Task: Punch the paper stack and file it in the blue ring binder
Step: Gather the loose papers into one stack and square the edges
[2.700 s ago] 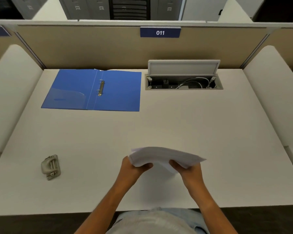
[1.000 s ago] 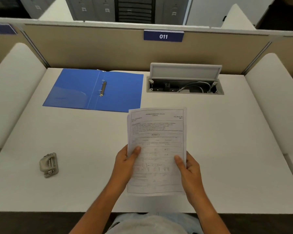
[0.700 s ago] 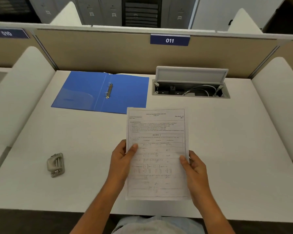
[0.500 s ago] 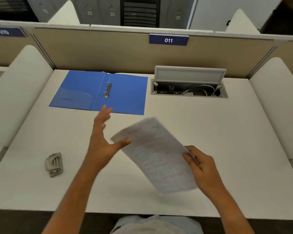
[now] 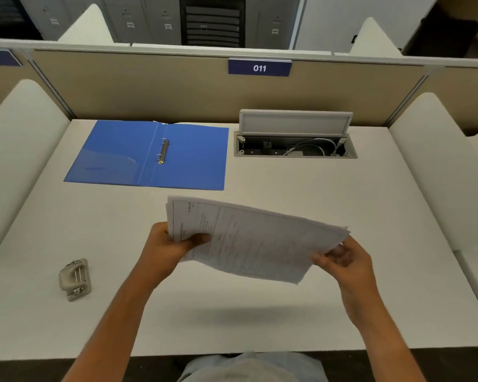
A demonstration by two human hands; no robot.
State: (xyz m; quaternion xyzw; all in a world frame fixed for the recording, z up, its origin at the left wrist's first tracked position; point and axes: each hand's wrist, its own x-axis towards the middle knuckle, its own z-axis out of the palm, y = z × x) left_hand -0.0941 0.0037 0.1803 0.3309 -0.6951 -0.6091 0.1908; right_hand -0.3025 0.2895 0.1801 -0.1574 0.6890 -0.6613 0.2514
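I hold the printed paper stack sideways above the desk's middle, long edge running left to right. My left hand grips its left short edge, thumb on top. My right hand pinches its right end. The blue ring binder lies open and flat at the back left, its metal rings showing on the spine. A grey hole punch sits on the desk at the front left, well apart from both hands.
An open cable box with its lid raised is set into the white desk at the back right. A beige partition with a "011" label closes the back. White side dividers flank the desk.
The stack has turned from upright to sideways. My left hand let go for a moment and now grips the left edge again. My right hand kept hold and moved right.
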